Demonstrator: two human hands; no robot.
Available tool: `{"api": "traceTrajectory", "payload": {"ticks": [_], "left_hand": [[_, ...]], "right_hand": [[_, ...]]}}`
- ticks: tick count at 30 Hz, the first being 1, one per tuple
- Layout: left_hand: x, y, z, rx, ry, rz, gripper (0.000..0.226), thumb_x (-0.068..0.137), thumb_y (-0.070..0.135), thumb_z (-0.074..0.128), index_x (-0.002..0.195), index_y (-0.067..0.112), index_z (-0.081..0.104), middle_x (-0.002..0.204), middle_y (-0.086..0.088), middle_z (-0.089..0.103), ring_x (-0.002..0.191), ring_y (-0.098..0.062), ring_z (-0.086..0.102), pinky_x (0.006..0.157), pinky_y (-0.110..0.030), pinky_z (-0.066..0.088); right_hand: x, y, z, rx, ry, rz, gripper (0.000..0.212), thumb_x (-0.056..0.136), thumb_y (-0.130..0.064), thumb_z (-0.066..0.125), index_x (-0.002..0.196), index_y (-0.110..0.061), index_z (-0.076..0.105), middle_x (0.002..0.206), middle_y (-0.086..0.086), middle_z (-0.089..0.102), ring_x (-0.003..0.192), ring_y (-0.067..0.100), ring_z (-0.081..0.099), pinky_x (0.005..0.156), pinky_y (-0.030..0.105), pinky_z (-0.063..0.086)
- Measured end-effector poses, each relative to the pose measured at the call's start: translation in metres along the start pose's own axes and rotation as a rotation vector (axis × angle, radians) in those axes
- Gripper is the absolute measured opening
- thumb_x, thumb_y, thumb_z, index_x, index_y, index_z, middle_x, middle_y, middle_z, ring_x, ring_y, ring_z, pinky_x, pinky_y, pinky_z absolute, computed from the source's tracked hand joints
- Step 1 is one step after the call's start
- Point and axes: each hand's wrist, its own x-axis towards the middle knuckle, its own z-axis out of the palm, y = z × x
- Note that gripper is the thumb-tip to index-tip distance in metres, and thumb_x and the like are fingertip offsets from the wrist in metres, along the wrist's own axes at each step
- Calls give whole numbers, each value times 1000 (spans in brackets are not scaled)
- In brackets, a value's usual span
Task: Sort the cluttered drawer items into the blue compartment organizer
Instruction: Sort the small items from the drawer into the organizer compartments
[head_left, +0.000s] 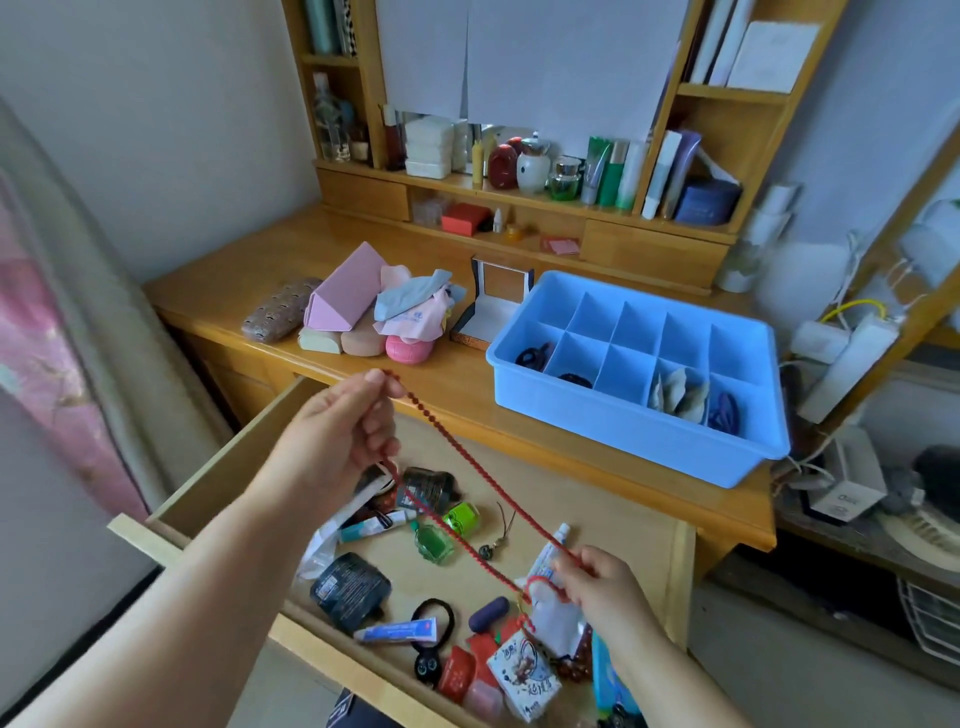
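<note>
A red beaded cord (470, 491) is stretched as a loop between both hands over the open drawer (218, 483). My left hand (337, 431) pinches its upper end, and my right hand (605, 587) pinches its lower end by a red knot. The blue compartment organizer (613, 436) stands on the desk to the right. It holds dark hair ties (532, 356) at its left, grey cloth pieces (678, 395) and a purple hair tie (724, 410) at its right. The drawer holds tubes, a black pouch (350, 590), a green bottle (434, 543) and other small items.
On the desk left of the organizer lie a pink triangular case (345, 296), a patterned glasses case (280, 317), folded cloths (413, 306) and an open jewellery box (496, 306). Bottles and jars line the shelf behind. Cables and a power strip (852, 358) sit to the right.
</note>
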Motion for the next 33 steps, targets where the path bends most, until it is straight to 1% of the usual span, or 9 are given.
{"api": "traceTrajectory", "payload": {"ticks": [4, 9, 14, 16, 19, 22, 25, 30, 33], "left_hand": [[7, 3, -35, -57, 146, 37, 39, 99, 26, 41, 71, 18, 67, 49, 6, 33, 41, -8, 30, 43, -18, 36], [4, -23, -64, 70, 230, -122, 39, 98, 26, 44, 69, 16, 67, 49, 5, 34, 39, -9, 27, 38, -19, 29], [-9, -41, -61, 618, 280, -195, 22, 92, 30, 58, 79, 15, 68, 50, 3, 46, 42, -11, 38, 45, -24, 39], [-16, -41, -45, 1103, 162, -73, 19, 90, 30, 60, 77, 19, 68, 56, 3, 58, 46, -10, 47, 50, -28, 43], [-30, -43, -5, 1329, -317, 0, 18, 92, 32, 57, 81, 21, 67, 69, 2, 63, 51, -4, 49, 52, -19, 40], [-35, -53, 31, 1189, -523, 47, 17, 92, 34, 56, 83, 23, 66, 67, 3, 62, 50, -2, 47, 47, -13, 35], [-20, -60, 42, 1029, -266, 102, 20, 91, 33, 59, 73, 28, 63, 57, 6, 56, 44, -2, 42, 45, -16, 35], [-4, -74, -3, 326, -15, -424, 28, 77, 28, 72, 65, 17, 49, 50, 3, 38, 45, -12, 38, 57, -28, 48], [-14, -88, -35, -63, 149, -550, 27, 72, 26, 69, 69, 16, 44, 49, 4, 34, 43, -11, 40, 78, -39, 52]], "right_hand": [[7, 19, -6, 138, 119, 119, 24, 92, -17, 58, 68, -14, 62, 52, -4, 54, 62, 19, 51, 64, 30, 41], [12, 11, -10, 860, 81, 303, 21, 100, -22, 45, 89, -11, 58, 91, 8, 72, 92, 23, 65, 80, 36, 49], [-1, -22, -19, 1083, -152, 204, 28, 90, -14, 51, 64, -11, 45, 62, 7, 52, 69, 26, 61, 82, 43, 50], [-5, -35, -20, 972, -159, 140, 24, 91, -13, 51, 68, -8, 51, 63, 8, 52, 67, 26, 58, 75, 39, 50], [-15, -60, -15, 588, -245, -91, 24, 87, -21, 55, 72, -8, 68, 75, 13, 65, 73, 24, 65, 73, 33, 52], [-26, -75, -4, 334, -389, -188, 35, 85, -39, 54, 79, -10, 73, 79, 11, 70, 77, 23, 66, 74, 28, 53], [-30, -79, -2, 411, -489, -105, 31, 79, -39, 62, 74, -9, 66, 54, 4, 52, 55, 20, 55, 60, 28, 48], [-27, -74, -21, 911, -430, 154, 23, 84, -28, 59, 68, -12, 59, 44, -6, 31, 41, 12, 37, 56, 29, 49], [-22, -68, -33, 1031, -364, 160, 22, 85, -27, 58, 68, -12, 57, 43, -6, 32, 36, 10, 36, 56, 28, 51]]}}
